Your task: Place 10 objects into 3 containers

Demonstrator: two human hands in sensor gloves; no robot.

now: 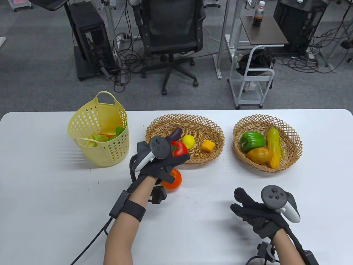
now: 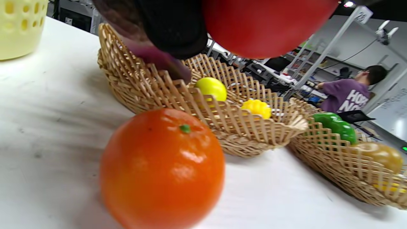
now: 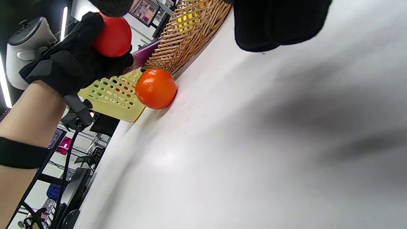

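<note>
My left hand (image 1: 162, 160) grips a red tomato (image 1: 178, 149) just above the near-left rim of the middle wicker basket (image 1: 215, 129); the tomato also shows in the left wrist view (image 2: 267, 25) and the right wrist view (image 3: 113, 36). That basket holds a purple eggplant (image 1: 176, 133), a lemon (image 1: 188, 141) and a yellow corn piece (image 1: 208, 145). An orange (image 1: 174, 180) lies on the table under my left hand, also seen in the left wrist view (image 2: 162, 167). My right hand (image 1: 248, 207) hovers empty over the table at the front right, fingers spread.
A yellow plastic basket (image 1: 104, 124) at the left holds green and orange items. The right wicker basket (image 1: 292, 138) holds a green pepper (image 1: 252, 140), a corn cob (image 1: 274, 146) and a brownish-yellow fruit (image 1: 259, 155). Chairs and carts stand beyond the table's far edge.
</note>
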